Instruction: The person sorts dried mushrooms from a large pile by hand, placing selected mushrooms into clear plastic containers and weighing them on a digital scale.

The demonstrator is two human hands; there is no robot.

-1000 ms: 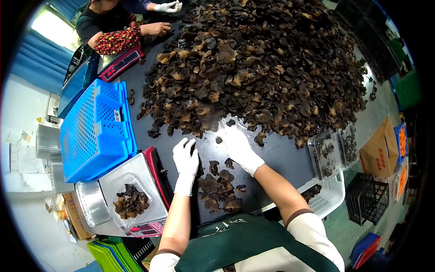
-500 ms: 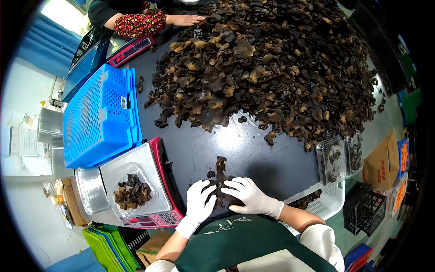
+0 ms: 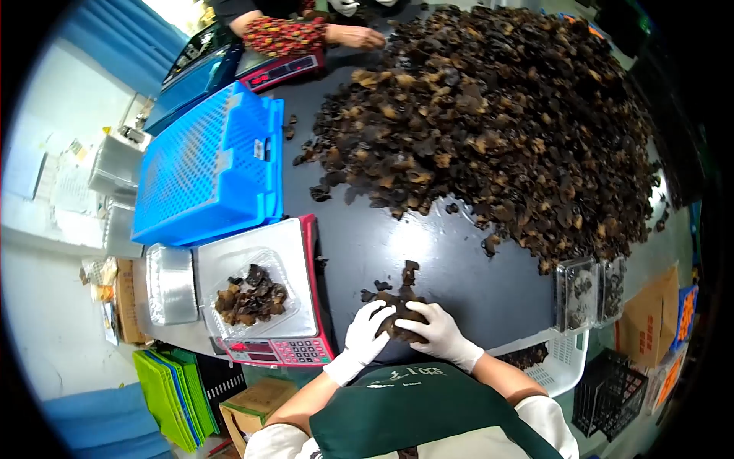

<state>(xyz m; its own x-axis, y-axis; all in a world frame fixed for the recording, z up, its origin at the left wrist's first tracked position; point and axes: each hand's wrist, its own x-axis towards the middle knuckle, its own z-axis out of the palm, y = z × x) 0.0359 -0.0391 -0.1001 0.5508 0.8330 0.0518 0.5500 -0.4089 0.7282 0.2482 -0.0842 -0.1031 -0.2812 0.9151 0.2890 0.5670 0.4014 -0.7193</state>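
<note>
A small clump of dark brown wood ear mushrooms lies on the black table in front of me, between my two gloved hands. My left hand has its fingers curled against the clump's left side. From the right, my right hand presses its bent fingers onto the same mushrooms. Both hands wear white gloves. To the left, a clear plastic tray with more wood ears sits on a red scale with a silver plate. A large heap of wood ears covers the far side of the table.
An upturned blue crate and stacked clear trays stand at left. Filled clear boxes are at right, above a white basket. Across the table, a co-worker's hand touches the heap's edge near another red scale.
My view has shifted, so the scene sits further right. My hands have drawn in around the clump, which looks more gathered. The co-worker's flat hand has become curled.
</note>
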